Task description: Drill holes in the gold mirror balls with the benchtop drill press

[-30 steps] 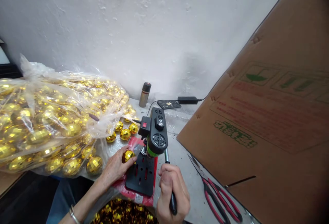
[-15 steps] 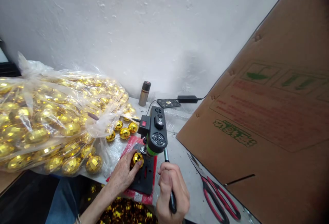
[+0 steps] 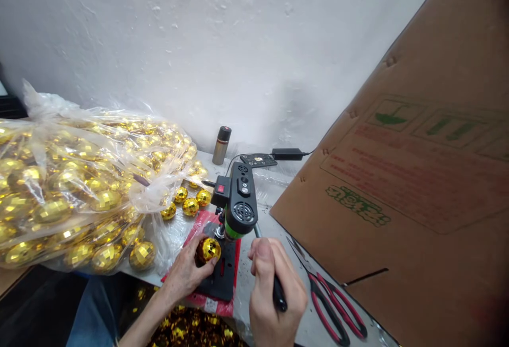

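A small black bench drill (image 3: 243, 204) stands on a black base plate (image 3: 222, 283) over red plastic. My left hand (image 3: 189, 267) holds a gold mirrored ball (image 3: 209, 250) between thumb and fingers, just below and left of the drill head. The ball's underside is hidden. My right hand (image 3: 276, 288) is wrapped round the black-ended lever (image 3: 280, 295) at the drill's right side. Several loose gold balls (image 3: 191, 207) lie left of the drill.
A clear bag of gold balls (image 3: 79, 188) fills the left. Behind stand a bottle (image 3: 221, 145), a phone (image 3: 258, 160) and a black adapter (image 3: 287, 154). Red-handled scissors (image 3: 334, 307) lie at right, beside a large carton (image 3: 397, 177). More gold balls (image 3: 191, 328) are below the table edge.
My right hand has moved right with the lever, whose end has swung up. The ball in my left hand sits slightly left and shows more of its surface.
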### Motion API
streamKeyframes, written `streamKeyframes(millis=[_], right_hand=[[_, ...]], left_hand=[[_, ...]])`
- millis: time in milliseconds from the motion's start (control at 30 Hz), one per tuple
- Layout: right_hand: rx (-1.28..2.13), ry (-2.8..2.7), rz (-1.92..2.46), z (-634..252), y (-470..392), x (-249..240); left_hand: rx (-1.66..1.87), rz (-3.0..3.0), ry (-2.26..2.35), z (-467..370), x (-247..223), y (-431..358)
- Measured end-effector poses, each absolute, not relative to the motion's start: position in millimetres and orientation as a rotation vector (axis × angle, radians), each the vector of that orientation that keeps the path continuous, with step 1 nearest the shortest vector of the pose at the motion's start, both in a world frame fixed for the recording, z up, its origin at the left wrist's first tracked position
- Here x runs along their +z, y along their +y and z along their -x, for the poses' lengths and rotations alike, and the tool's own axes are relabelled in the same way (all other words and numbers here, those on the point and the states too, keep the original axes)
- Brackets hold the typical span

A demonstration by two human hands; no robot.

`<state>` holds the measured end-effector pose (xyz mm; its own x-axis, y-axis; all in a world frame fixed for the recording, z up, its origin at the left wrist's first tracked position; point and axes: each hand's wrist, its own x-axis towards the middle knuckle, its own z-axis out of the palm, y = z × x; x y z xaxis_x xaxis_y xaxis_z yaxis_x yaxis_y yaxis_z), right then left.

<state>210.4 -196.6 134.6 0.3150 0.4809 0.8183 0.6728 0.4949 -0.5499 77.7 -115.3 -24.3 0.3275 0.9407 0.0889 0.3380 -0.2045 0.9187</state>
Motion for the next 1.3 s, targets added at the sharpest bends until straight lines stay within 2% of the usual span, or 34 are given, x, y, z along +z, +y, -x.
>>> streamKeyframes(millis=[500,1000,1300], right_hand=[[-0.129,-1.368,1.146,-214,-201,124],[-0.105,-1.352,1.146,-210,-205,117],[-0.073,-1.206,1.202,-193,-208,102]], left_hand=[[0.975,-2.015,0.974,-84,-52,-132],[0.76,-2.023,1.008,-91,-24,-115],[0.686,-2.04,1.016,-95,-24,-115]])
